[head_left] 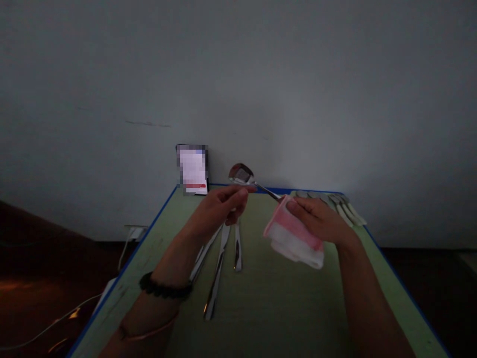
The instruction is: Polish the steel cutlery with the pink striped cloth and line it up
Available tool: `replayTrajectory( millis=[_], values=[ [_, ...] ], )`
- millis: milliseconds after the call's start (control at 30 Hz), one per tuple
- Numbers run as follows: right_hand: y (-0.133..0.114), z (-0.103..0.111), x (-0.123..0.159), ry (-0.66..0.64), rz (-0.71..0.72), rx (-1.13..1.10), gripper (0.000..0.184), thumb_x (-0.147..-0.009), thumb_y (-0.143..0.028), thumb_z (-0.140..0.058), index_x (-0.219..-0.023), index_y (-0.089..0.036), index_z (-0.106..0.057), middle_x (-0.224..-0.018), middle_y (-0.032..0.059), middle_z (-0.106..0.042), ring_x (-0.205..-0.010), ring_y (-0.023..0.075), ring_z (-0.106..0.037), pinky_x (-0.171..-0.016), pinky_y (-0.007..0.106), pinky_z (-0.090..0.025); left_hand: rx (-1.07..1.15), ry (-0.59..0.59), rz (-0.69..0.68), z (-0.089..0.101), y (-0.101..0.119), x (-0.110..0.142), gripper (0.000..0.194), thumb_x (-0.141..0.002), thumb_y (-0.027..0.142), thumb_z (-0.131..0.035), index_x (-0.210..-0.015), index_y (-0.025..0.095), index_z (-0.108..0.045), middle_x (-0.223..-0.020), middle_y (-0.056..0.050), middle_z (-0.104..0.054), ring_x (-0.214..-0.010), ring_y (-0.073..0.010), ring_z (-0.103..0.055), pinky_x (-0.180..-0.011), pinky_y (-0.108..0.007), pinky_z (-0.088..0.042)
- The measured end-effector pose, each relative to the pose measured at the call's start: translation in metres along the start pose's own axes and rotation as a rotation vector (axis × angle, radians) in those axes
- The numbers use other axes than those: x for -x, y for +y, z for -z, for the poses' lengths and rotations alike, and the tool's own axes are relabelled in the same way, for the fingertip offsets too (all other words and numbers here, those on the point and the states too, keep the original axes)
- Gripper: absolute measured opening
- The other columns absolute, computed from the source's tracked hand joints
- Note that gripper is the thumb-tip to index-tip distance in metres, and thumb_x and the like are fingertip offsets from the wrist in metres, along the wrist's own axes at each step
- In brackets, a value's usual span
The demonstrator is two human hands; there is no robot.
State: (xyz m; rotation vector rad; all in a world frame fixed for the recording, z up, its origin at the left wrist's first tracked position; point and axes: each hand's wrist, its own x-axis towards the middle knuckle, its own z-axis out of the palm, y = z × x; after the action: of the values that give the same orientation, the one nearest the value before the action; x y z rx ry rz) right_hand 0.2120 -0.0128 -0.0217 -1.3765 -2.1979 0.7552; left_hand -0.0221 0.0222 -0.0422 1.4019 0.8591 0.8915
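Observation:
A shiny metal spoon [242, 174] is held up above the far part of the table, its bowl pointing up and left. My right hand [316, 219] grips a pink and white cloth [294, 236] folded around the spoon's handle, so the handle's end is hidden. Just below the bowl is my left hand [223, 204], its index finger stretched toward the spoon's neck and its other fingers loosely curled. It does not appear to hold anything. Beneath that hand lie several metal utensils, among them a long knife [216, 278] and a shorter handle [237, 248].
Several utensils with pale handles [348, 211] lie at the table's far right corner. A phone [193, 169] with a lit screen leans on the wall at the far left. The pale green table [283, 308] has a blue edge. A white cable hangs at left.

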Motion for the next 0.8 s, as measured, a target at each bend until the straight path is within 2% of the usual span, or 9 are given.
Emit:
replayTrajectory(
  millis=[133,233,333,400,467,533,600,700,800],
  values=[
    [-0.001,-0.012,-0.007,-0.069,0.06,-0.071,0.04,-0.091,-0.046,-0.031,-0.073,-0.017,-0.051,-0.065,-0.0011,-0.052,-0.057,0.0097,-0.043,-0.053,0.023,-0.032,0.044,0.106,-0.004,-0.026,-0.005,-0.005,0.036,-0.079,0.045,-0.057,-0.097,0.014,-0.062,-0.06,0.005,-0.041,-0.048,-0.005,-0.036,-0.042,-0.018,-0.027],
    [0.001,-0.015,-0.007,-0.052,0.053,-0.133,0.039,-0.089,-0.046,-0.036,-0.07,-0.017,-0.053,-0.063,-0.0014,-0.052,-0.056,0.0099,-0.044,-0.052,0.022,-0.032,0.024,0.221,-0.051,-0.031,-0.006,-0.004,0.036,-0.078,0.048,-0.056,-0.086,0.014,-0.064,-0.061,0.004,-0.043,-0.048,-0.005,-0.039,-0.044,-0.017,-0.031],
    [0.01,-0.016,-0.01,0.103,-0.054,-0.374,0.038,-0.085,-0.049,-0.044,-0.071,-0.017,-0.058,-0.062,-0.0018,-0.054,-0.055,0.0104,-0.046,-0.051,0.022,-0.035,0.044,0.394,-0.114,-0.021,0.001,-0.002,0.034,-0.08,0.049,-0.052,-0.078,0.016,-0.06,-0.065,0.002,-0.049,-0.052,-0.007,-0.045,-0.046,-0.017,-0.036],
    [0.018,-0.019,-0.015,0.299,-0.12,-0.73,0.034,-0.084,-0.048,-0.047,-0.078,-0.019,-0.062,-0.07,-0.0008,-0.061,-0.061,0.012,-0.053,-0.058,0.023,-0.041,0.088,0.46,-0.15,-0.012,0.009,0.001,0.033,-0.083,0.047,-0.047,-0.072,0.018,-0.055,-0.065,0.002,-0.05,-0.053,-0.008,-0.047,-0.044,-0.016,-0.037],
    [0.024,-0.023,-0.023,0.429,-0.131,-1.167,0.028,-0.085,-0.045,-0.046,-0.087,-0.024,-0.064,-0.082,-0.0009,-0.066,-0.071,0.0131,-0.058,-0.069,0.027,-0.047,0.082,0.417,-0.161,-0.006,0.017,0.004,0.033,-0.086,0.045,-0.043,-0.068,0.018,-0.049,-0.064,0.001,-0.052,-0.052,-0.0087,-0.049,-0.042,-0.017,-0.037],
    [0.029,-0.031,-0.029,0.439,-0.097,-1.536,0.028,-0.087,-0.042,-0.041,-0.09,-0.026,-0.064,-0.09,-0.0011,-0.067,-0.079,0.0132,-0.061,-0.079,0.03,-0.048,0.008,0.287,-0.121,-0.004,0.025,0.009,0.033,-0.088,0.043,-0.04,-0.066,0.018,-0.047,-0.06,0.001,-0.053,-0.048,-0.0091,-0.049,-0.041,-0.018,-0.038],
    [0.029,-0.04,-0.034,0.413,-0.079,-1.769,0.034,-0.088,-0.043,-0.036,-0.092,-0.025,-0.064,-0.094,-0.0001,-0.067,-0.085,0.0134,-0.062,-0.086,0.032,-0.046,-0.135,0.162,-0.067,-0.008,0.03,0.013,0.035,-0.089,0.044,-0.037,-0.067,0.018,-0.046,-0.053,0.003,-0.053,-0.043,-0.0091,-0.048,-0.04,-0.019,-0.037],
    [0.028,-0.054,-0.039,0.407,-0.13,-1.919,0.04,-0.088,-0.046,-0.033,-0.092,-0.022,-0.064,-0.098,0.0032,-0.067,-0.09,0.0148,-0.062,-0.088,0.034,-0.046,-0.398,0.065,-0.047,-0.016,0.032,0.019,0.041,-0.091,0.045,-0.031,-0.064,0.018,-0.045,-0.045,0.005,-0.046,-0.039,-0.008,-0.042,-0.04,-0.018,-0.034],
    [0.027,-0.064,-0.043,0.462,-0.203,-1.875,0.032,-0.086,-0.041,-0.04,-0.087,-0.021,-0.064,-0.087,0.0036,-0.069,-0.081,0.0147,-0.063,-0.079,0.033,-0.05,-0.586,0.024,-0.052,-0.023,0.029,0.019,0.044,-0.092,0.045,-0.028,-0.06,0.018,-0.042,-0.044,0.006,-0.042,-0.039,-0.0078,-0.039,-0.042,-0.019,-0.031]
  ],
)
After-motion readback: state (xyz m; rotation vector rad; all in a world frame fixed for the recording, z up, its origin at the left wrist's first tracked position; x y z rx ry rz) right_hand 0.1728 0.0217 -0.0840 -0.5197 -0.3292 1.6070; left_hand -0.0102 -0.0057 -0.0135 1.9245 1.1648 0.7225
